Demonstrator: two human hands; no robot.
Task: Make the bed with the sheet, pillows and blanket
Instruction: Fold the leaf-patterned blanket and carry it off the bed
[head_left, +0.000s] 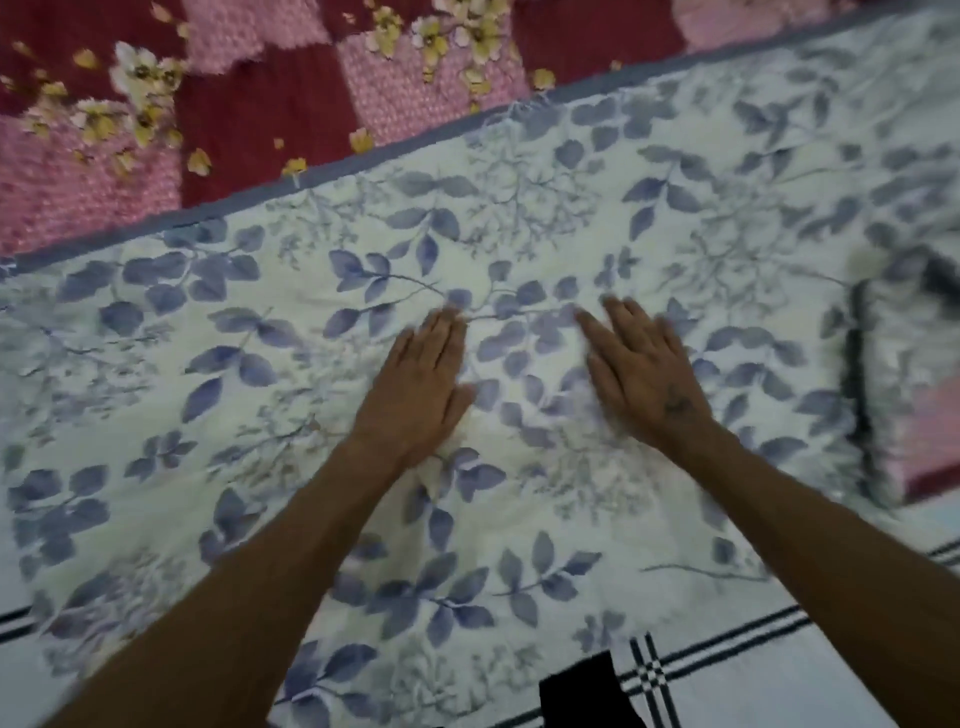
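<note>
A white blanket (519, 218) printed with blue leaves and edged in blue-grey lies spread flat across the bed. My left hand (418, 387) presses on its middle, palm down with straight fingers. My right hand (641, 364) lies flat on the blanket a short way to the right, fingers straight and slightly blurred. Beyond the blanket's far edge shows a red and pink checked sheet (249, 104) with yellow flowers. At the right, a corner of the blanket (904, 364) is folded over and the pink sheet shows beneath it.
Along the near edge runs a pale cloth with black crossing stripes (727, 670). A small black shape (582, 691) sits at the bottom middle.
</note>
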